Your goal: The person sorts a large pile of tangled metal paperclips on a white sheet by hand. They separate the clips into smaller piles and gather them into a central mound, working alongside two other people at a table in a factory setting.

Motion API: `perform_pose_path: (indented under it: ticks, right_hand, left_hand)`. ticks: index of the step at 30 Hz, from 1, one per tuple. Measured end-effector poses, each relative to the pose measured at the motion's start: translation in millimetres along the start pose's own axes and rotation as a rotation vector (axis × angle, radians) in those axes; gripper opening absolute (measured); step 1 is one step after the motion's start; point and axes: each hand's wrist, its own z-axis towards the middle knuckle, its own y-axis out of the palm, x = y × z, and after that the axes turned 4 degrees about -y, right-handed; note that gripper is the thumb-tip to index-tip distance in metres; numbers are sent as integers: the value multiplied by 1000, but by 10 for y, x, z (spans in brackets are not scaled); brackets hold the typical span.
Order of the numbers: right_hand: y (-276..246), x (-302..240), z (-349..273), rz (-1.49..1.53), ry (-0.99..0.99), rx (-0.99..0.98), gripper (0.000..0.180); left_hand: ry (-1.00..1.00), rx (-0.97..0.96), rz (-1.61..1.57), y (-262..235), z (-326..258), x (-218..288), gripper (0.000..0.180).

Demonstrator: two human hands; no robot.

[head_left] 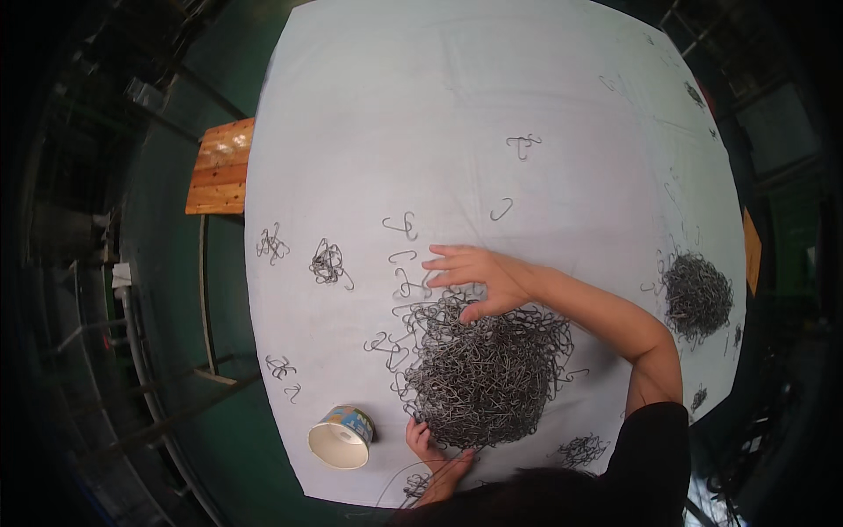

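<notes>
A large heap of dark metal wire hooks (483, 378) lies on the white-covered table (369, 105). My right hand (483, 277) reaches across from the right over the heap's far edge. Its fingers are spread and point left, with the thumb apart, close to a few loose hooks (411, 283). At the heap's near left edge is my left hand (435, 452), its thumb and fingers apart and the fingertips against the outermost hooks. Neither hand visibly grips a hook. Strands of hair partly cross the view by my left wrist.
A paper cup (341, 437) lies on its side at the near left, mouth facing me. Small hook clusters (327, 262) sit on the left, and another sizeable pile (698, 296) stands on the right. A wooden board (221, 167) adjoins the table's left edge.
</notes>
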Motion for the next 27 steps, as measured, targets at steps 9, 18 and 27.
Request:
perform_pose_path:
  ticks: [9,18,27]
  right_hand:
    - [-1265,749,-1747,-1194,1051,1074,56]
    - [-1177,684,-2238,-798,1329,658,74]
    - [-609,42,-1210,-591,538,460,51]
  left_hand:
    - [51,45,-97,-63,44,-77,71]
    - [69,32,106,-481,924,-214,45]
    - [70,-127,278,-5,1234,-114,64]
